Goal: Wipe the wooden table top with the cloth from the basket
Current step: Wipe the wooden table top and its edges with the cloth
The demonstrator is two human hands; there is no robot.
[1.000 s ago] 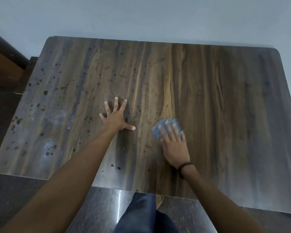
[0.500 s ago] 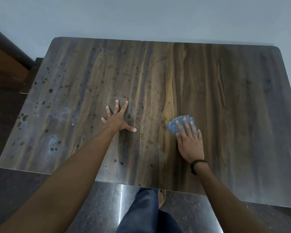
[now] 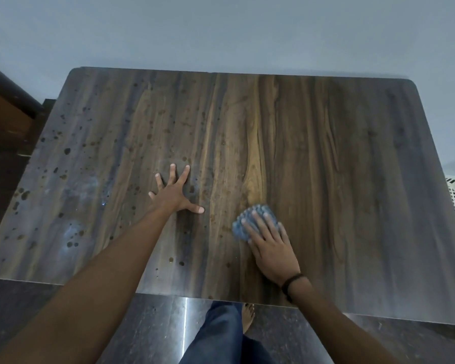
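Though cloth (image 3: 239, 227) blurry: R hand (image 3: 271, 249) prob. flat atop; L hand (image 3: 173, 194) splayed on table (image 3: 352, 179).

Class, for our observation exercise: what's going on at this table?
A person is wiping the wooden table top. The right hand presses a blue cloth flat against the wood near the middle, while the left hand rests spread on the surface beside it. Dark spots dot the table's left part; the right part looks cleaner.
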